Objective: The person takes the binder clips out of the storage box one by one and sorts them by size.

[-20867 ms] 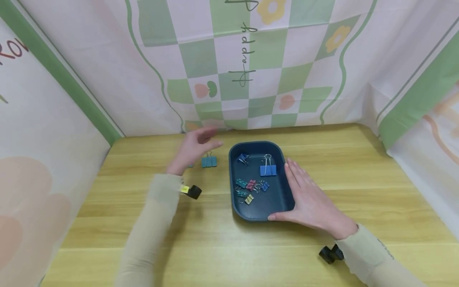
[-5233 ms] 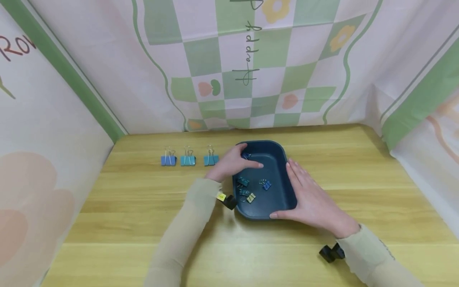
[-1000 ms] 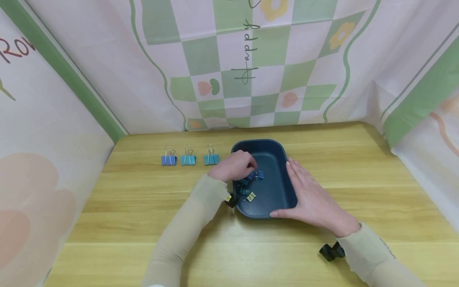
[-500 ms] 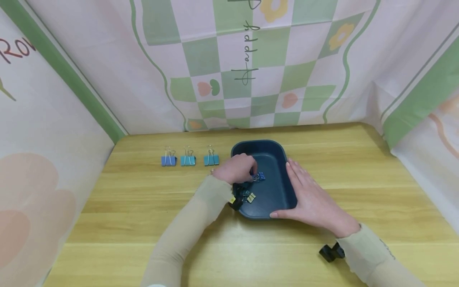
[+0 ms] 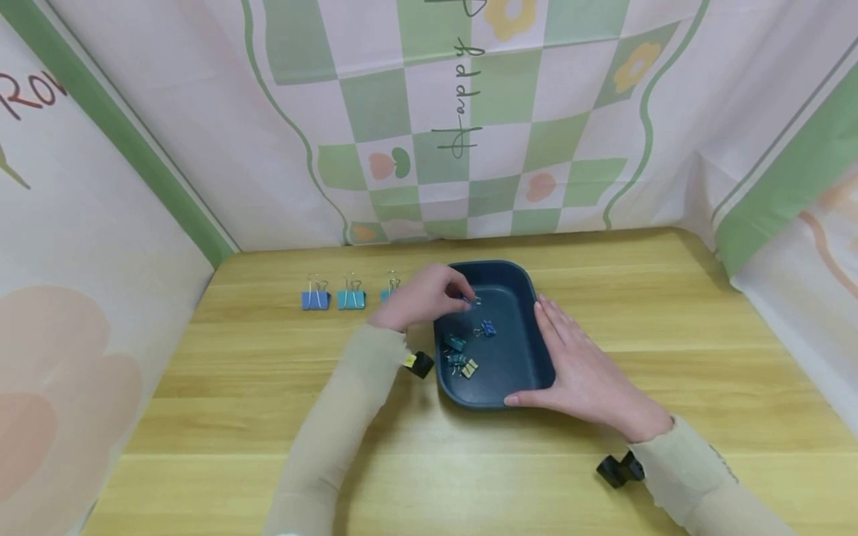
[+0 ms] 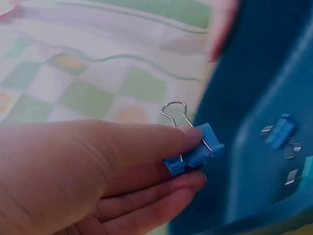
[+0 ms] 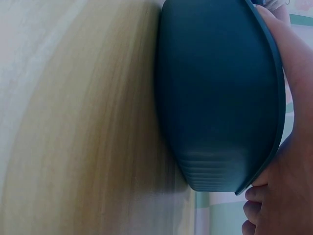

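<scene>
My left hand [image 5: 429,294] pinches a small blue binder clip [image 6: 198,152] between thumb and fingers, over the left side of the dark blue tray [image 5: 512,365]. The clip's wire handles point up in the left wrist view; in the head view the fingers hide most of it. My right hand [image 5: 583,368] rests against the tray's right side, its fingers straight along the rim and its thumb at the near edge. Inside the tray lie another small blue clip [image 5: 489,327], a yellow clip [image 5: 470,368] and dark green clips [image 5: 455,342].
Left of the tray, larger binder clips stand in a row on the wooden table [image 5: 228,372]: a blue one [image 5: 315,300], a light teal one [image 5: 351,299] and a teal one [image 5: 385,295] partly behind my left hand. A patterned cloth [image 5: 436,164] hangs at the table's back edge.
My left hand has risen away from the other clips toward the tray's back left, with the blue binder clip. Since the oldest frame, the large blue and pink clips have left the tray. Right hand unmoved.
</scene>
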`<state>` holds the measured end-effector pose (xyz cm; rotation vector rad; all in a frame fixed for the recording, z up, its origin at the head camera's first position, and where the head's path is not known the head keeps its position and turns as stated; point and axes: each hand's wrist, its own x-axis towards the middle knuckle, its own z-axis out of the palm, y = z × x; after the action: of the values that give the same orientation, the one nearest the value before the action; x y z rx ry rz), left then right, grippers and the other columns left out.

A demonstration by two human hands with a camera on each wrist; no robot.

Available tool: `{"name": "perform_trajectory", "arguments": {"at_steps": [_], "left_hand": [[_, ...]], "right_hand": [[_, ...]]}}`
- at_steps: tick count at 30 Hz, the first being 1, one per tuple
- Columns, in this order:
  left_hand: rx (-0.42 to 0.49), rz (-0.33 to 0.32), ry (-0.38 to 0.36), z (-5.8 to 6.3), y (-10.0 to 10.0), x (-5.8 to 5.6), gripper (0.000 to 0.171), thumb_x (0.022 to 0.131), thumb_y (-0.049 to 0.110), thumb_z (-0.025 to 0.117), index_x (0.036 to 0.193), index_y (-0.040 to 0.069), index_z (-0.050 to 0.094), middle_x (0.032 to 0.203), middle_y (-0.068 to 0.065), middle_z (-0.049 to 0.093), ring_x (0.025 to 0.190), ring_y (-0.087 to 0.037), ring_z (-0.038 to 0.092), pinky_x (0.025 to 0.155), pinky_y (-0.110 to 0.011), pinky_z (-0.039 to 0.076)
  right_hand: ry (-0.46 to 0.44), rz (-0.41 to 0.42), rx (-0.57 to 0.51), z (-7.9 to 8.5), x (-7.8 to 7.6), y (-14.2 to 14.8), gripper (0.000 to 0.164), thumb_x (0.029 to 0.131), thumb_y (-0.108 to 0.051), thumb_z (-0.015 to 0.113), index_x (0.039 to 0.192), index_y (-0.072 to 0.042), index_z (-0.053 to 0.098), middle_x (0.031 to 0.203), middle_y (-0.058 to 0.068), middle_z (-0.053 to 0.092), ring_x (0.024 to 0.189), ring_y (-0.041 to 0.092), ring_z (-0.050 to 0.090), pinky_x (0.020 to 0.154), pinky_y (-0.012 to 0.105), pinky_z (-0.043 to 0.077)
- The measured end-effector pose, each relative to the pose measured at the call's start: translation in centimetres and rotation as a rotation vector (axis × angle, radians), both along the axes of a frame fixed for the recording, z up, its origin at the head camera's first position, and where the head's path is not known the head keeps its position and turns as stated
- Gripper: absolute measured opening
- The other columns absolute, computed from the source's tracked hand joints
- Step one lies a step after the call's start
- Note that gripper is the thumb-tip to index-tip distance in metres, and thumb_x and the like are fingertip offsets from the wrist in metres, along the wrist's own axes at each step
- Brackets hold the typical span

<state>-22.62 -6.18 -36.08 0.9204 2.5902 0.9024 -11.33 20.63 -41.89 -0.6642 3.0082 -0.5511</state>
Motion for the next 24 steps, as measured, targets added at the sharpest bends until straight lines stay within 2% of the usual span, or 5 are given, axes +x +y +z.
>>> {"name": "perform_trajectory", "arguments": {"at_steps": [6, 9, 14, 17, 24], "left_hand": [[0.205, 0.059, 0.041, 1.9, -3.3, 0.1, 0.012, 0.094, 0.011, 0.076, 0.105, 0.007, 0.079, 0.099, 0.001, 0.075, 0.086, -0.009, 0.069, 0.08, -0.024, 0.056], [0.232, 0.097, 0.066, 2.2, -5.1, 0.5, 0.011, 0.094, 0.012, 0.076, 0.104, 0.009, 0.079, 0.098, 0.004, 0.075, 0.086, -0.009, 0.069, 0.081, -0.025, 0.056], [0.221, 0.156, 0.067, 2.0, -7.7, 1.3, 0.011, 0.095, 0.015, 0.075, 0.106, 0.012, 0.078, 0.099, 0.005, 0.074, 0.089, -0.01, 0.069, 0.082, -0.029, 0.057], [0.218, 0.204, 0.042, 1.6, -9.1, 1.8, 0.012, 0.096, 0.017, 0.074, 0.107, 0.013, 0.078, 0.101, 0.005, 0.073, 0.091, -0.011, 0.069, 0.083, -0.031, 0.057], [0.229, 0.267, 0.039, 0.1, -12.0, 2.5, 0.014, 0.095, 0.016, 0.075, 0.108, 0.009, 0.077, 0.103, 0.001, 0.074, 0.093, -0.017, 0.07, 0.083, -0.035, 0.058]], "right_hand": [[0.013, -0.011, -0.006, 0.1, 0.0, -0.1, 0.143, 0.066, -0.089, 0.066, 0.162, -0.002, 0.006, 0.17, 0.009, -0.003, 0.154, 0.032, 0.007, 0.118, 0.058, 0.022], [0.035, -0.003, 0.005, 0.2, 0.1, 0.0, 0.142, 0.067, -0.089, 0.066, 0.162, -0.001, 0.008, 0.17, 0.009, -0.004, 0.154, 0.034, 0.008, 0.118, 0.058, 0.022], [0.078, 0.013, 0.05, 0.5, 0.5, -0.4, 0.142, 0.067, -0.092, 0.062, 0.162, 0.0, 0.009, 0.169, 0.009, -0.006, 0.154, 0.034, 0.007, 0.119, 0.056, 0.021], [0.093, 0.031, 0.077, 0.4, 0.8, -0.9, 0.143, 0.066, -0.094, 0.058, 0.161, 0.001, 0.009, 0.169, 0.013, -0.004, 0.154, 0.033, 0.005, 0.12, 0.054, 0.02], [0.104, 0.023, 0.06, 0.2, 1.2, -1.3, 0.143, 0.067, -0.093, 0.061, 0.16, 0.004, 0.012, 0.168, 0.02, 0.003, 0.154, 0.033, 0.005, 0.12, 0.053, 0.02]]}}
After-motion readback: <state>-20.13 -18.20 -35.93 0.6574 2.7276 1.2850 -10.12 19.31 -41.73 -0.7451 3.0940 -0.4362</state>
